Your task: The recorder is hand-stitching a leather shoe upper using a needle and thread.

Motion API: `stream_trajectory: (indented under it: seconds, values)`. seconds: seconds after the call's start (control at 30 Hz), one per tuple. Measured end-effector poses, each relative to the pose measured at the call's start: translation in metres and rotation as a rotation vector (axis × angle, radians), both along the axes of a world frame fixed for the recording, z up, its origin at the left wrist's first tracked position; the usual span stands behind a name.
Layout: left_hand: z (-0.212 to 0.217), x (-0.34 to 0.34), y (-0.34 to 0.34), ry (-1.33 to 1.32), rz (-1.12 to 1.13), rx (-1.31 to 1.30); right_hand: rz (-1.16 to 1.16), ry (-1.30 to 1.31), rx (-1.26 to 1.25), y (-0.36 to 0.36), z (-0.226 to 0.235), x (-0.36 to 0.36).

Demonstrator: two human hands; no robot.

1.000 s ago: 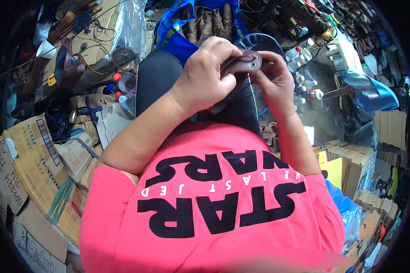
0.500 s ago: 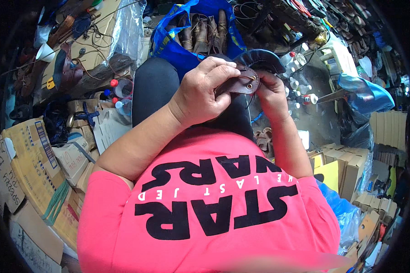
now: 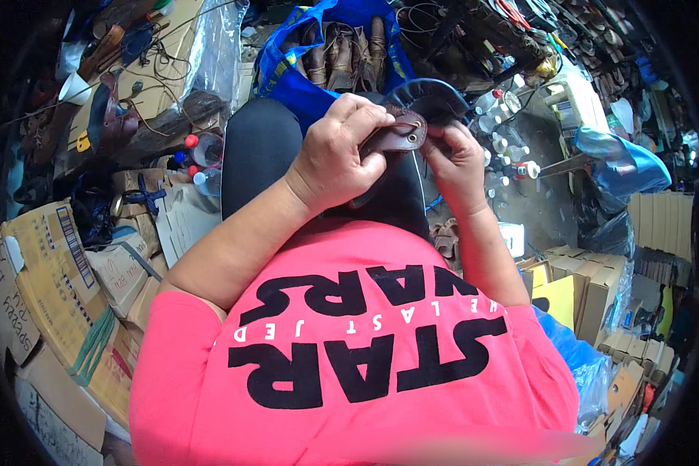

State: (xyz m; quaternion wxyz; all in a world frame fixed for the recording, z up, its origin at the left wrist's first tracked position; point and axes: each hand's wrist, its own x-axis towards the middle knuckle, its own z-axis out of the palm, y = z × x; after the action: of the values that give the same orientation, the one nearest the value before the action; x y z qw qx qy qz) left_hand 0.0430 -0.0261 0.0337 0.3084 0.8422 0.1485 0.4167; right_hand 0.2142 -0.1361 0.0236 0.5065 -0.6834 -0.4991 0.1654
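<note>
Above my lap, my left hand (image 3: 334, 155) is closed around a brown leather shoe (image 3: 405, 140). A flap with metal eyelets faces up beside my fingertips. The shoe's dark, curved part (image 3: 431, 95) arches beyond, towards the right. My right hand (image 3: 457, 165) is just right of the eyelet flap, its thumb and fingers pinched together. Something thin and dark, perhaps a lace, may be between them, but it is too small to make out.
A blue bag (image 3: 287, 74) holding several brown leather pieces stands beyond my knees. Plastic bottles (image 3: 512, 147) stand on the floor at right; more bottles (image 3: 208, 149) are by my left knee. Cardboard boxes (image 3: 54, 256) crowd the left side, and a cluttered bench (image 3: 151, 93) is at far left.
Both hands and the shoe have shifted slightly left. My right hand has come out from behind the eyelet flap, and its pinched fingers now show beside it.
</note>
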Motion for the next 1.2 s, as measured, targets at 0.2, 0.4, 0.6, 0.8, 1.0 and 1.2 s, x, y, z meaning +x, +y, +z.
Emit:
stream_trajectory:
  seconds: [0.2,0.4,0.6,0.8,1.0,1.2]
  values:
    - [-0.002,0.001,-0.004,0.036,-0.081,-0.054,-0.009,-0.153,0.082,0.009,0.005,-0.009]
    - [0.017,-0.010,0.028,0.250,-0.148,0.027,0.275,-0.359,-0.148,0.001,0.038,-0.010]
    - [0.046,-0.006,0.073,0.649,-0.396,0.030,0.505,0.280,-0.296,-0.047,0.087,0.005]
    - [-0.015,0.044,0.036,0.449,-0.107,0.490,0.326,-0.474,-0.112,0.002,0.037,0.012]
    - [-0.020,0.021,-0.003,0.567,0.000,0.233,0.416,-0.506,-0.292,0.003,0.005,0.027]
    - [-0.035,0.025,0.010,0.473,-0.009,-0.078,0.370,-0.393,-0.307,0.009,0.005,0.024]
